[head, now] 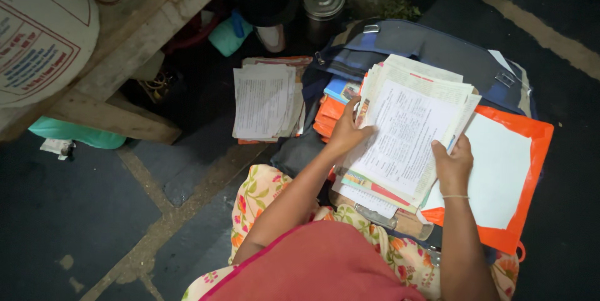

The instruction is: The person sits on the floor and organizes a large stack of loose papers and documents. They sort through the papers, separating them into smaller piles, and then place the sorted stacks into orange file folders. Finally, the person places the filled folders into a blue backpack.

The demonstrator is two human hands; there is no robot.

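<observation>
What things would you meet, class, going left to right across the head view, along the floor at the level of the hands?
Teal bag → separate pile of papers → left hand → held stack of papers → right hand → orange folder.

Floral garment (256, 195), red cloth over it; bangle (455, 196) (thin, right wrist).

My left hand (345, 131) rests on the left edge of the stack of papers (409, 132), my right hand (453, 165) on its right edge. The stack lies on a folder (522, 170) over an open bag (412, 41). Left of the bag lies another pile of papers (262, 101); behind it stand two canisters (324, 1).
</observation>
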